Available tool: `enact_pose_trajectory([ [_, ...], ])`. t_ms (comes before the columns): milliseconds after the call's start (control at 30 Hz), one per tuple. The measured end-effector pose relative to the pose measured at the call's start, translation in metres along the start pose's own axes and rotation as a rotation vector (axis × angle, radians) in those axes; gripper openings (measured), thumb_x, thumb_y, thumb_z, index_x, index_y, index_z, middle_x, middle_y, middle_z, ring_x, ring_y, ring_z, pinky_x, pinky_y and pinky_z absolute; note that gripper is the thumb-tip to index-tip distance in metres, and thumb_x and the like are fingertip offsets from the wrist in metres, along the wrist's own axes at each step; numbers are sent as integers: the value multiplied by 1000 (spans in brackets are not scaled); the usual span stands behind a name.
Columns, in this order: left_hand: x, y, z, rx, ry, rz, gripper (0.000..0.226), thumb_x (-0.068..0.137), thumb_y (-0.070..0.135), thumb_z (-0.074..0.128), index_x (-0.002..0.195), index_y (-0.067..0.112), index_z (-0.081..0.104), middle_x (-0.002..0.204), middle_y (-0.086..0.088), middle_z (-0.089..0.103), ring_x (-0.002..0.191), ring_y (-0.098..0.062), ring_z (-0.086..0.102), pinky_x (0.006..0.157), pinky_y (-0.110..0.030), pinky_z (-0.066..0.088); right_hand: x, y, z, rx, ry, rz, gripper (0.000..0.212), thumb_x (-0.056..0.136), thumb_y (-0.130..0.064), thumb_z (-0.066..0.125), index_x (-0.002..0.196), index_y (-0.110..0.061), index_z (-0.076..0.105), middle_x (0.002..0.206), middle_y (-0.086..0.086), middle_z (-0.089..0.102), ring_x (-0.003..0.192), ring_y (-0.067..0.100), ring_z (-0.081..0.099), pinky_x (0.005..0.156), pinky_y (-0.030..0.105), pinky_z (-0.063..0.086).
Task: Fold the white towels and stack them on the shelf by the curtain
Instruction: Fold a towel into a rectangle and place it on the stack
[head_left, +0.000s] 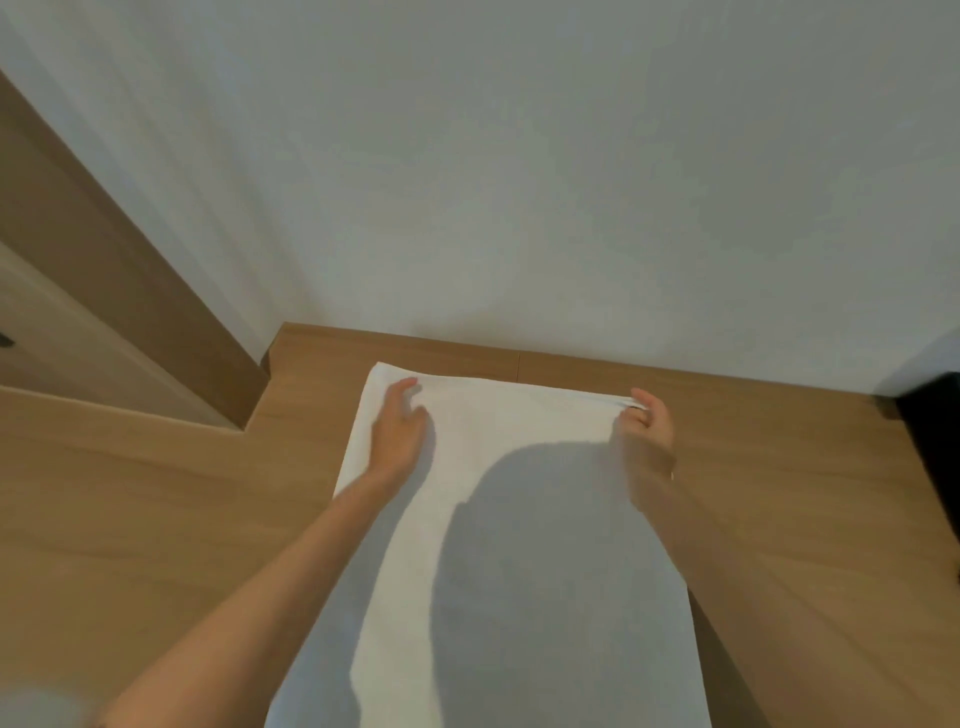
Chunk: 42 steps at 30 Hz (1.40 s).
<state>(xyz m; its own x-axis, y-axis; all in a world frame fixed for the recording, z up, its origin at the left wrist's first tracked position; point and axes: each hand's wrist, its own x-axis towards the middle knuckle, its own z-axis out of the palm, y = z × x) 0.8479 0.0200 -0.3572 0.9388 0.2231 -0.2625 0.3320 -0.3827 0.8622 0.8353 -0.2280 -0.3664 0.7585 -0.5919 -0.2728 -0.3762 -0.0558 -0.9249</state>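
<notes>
A white towel (519, 426) lies spread lengthwise on a wooden tabletop (182, 509), running from the bottom edge of the view to near the wall. My left hand (397, 431) rests on the towel's far left part, fingers loosely bent. My right hand (647, 431) pinches the towel's far right corner between thumb and fingers. A shadow of a head falls across the towel's middle.
A pale wall (519, 182) rises just behind the tabletop. A wooden panel (104, 249) slants down the left side. A dark object (935, 431) stands at the table's right edge. Bare wood lies on both sides of the towel.
</notes>
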Motion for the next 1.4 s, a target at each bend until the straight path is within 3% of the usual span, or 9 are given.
enact_pose_trajectory([
  [100,-28,-19,29,392,-229,267,50,103,21,31,151,24,18,160,1,-2,147,-23,-7,116,-47,-2,-39,19,17,-474,-272,-324,61,93,-31,36,151,-18,22,152,10,28,141,26,23,115,43,20],
  [167,-35,-26,49,706,-270,352,51,103,30,23,151,35,5,158,9,-14,145,-21,-18,111,-56,-12,-56,32,34,-819,-406,-391,57,99,-34,26,152,-29,4,161,4,0,148,24,-3,117,49,-1],
  [267,-34,-33,62,940,-173,443,49,101,42,20,147,44,1,157,11,-12,145,-28,-16,107,-63,-14,-56,47,45,-1067,-411,-466,52,103,-40,19,149,-42,-3,160,-6,-15,146,20,-18,112,54,-14],
  [367,-19,-45,53,1030,-52,420,51,94,56,13,143,49,0,156,13,-7,146,-33,-8,108,-62,-14,-32,53,33,-1108,-337,-570,51,99,-53,14,146,-51,-2,159,-13,-12,146,18,-16,109,54,-20],
  [467,5,-58,31,1037,40,291,56,91,59,5,145,49,-6,158,13,-13,146,-27,-14,114,-54,-12,-4,54,15,-1161,-262,-589,54,96,-55,13,148,-48,3,160,-11,-4,147,17,-7,113,59,-9],
  [900,47,-51,20,989,34,283,61,92,59,12,149,40,2,160,4,-9,146,-22,-15,117,-42,-13,39,45,19,-1222,-201,-608,58,94,-58,9,150,-42,10,161,0,3,148,23,0,112,60,-6],
  [1100,53,-45,16,974,-16,269,58,97,53,13,151,35,0,159,3,-13,145,-18,-18,117,-40,-14,35,38,17,-1136,-205,-649,49,101,-39,20,150,-32,23,161,4,9,148,25,3,117,52,-4],
  [1267,0,-25,42,684,54,351,52,103,26,20,152,17,4,159,-2,-8,147,-21,-9,117,-38,-8,-28,34,27,-853,-239,-606,53,100,-10,32,151,-21,24,160,1,12,148,21,3,118,43,-7],
  [1400,-61,-44,65,777,-20,344,51,103,26,18,152,23,3,159,2,-9,147,-20,-9,117,-38,-10,-90,56,40,-945,-337,-452,52,103,-22,23,153,-27,8,161,-2,-2,148,17,-8,116,39,-12],
])
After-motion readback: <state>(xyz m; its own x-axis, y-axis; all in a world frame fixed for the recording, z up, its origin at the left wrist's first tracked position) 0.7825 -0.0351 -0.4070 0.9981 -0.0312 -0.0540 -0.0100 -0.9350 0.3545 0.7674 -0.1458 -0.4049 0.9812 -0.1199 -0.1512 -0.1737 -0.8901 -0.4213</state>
